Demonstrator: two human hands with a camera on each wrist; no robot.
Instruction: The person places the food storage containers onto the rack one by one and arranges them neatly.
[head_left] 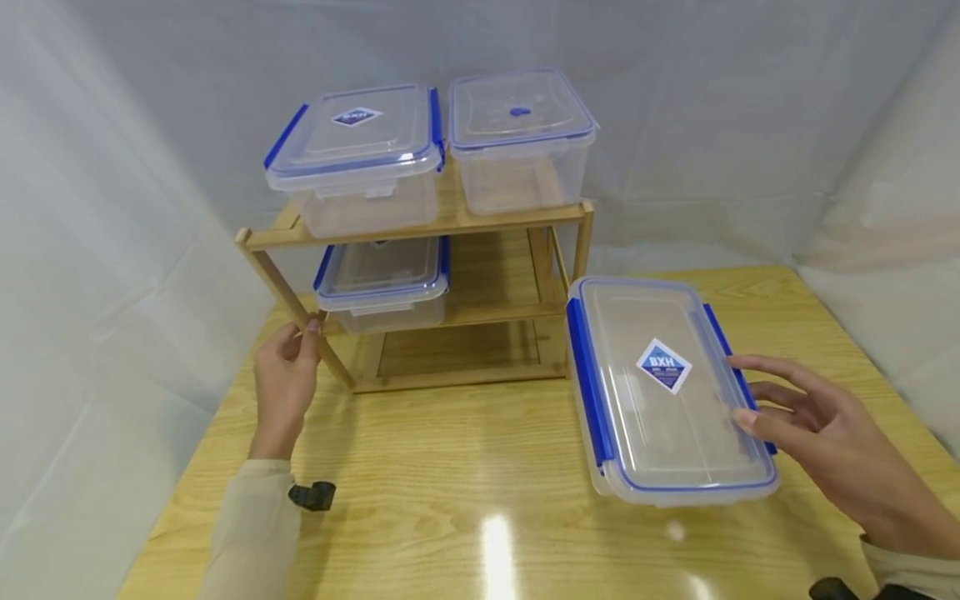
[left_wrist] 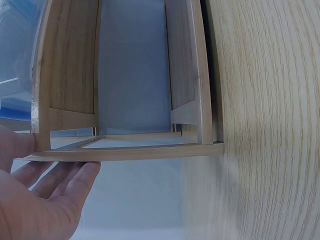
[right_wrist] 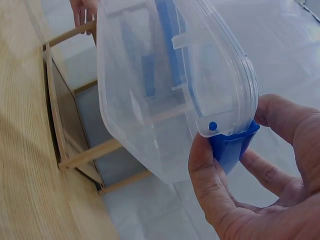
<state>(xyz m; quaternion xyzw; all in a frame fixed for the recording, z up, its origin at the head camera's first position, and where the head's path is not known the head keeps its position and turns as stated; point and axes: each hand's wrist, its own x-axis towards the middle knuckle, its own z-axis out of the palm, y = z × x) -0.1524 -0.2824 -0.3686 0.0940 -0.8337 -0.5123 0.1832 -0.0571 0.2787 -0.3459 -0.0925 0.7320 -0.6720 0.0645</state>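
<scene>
My right hand pinches the right edge of a clear plastic food container, which has a blue-trimmed lid, blue side clips and a diamond-shaped BXH label. In the right wrist view, thumb and fingers hold the container at a blue clip, and its clear wall hangs above the table. Across from it, my left hand grips the left front post of a wooden rack near the middle shelf. Seen from the left wrist, the thumb is on one side of the post and the fingers are on the other.
Two lidded clear containers, one left and one right, stand on the rack's top shelf. Another container occupies the left of the middle shelf. The rack stands on a wooden table, with pale sheeting hanging behind.
</scene>
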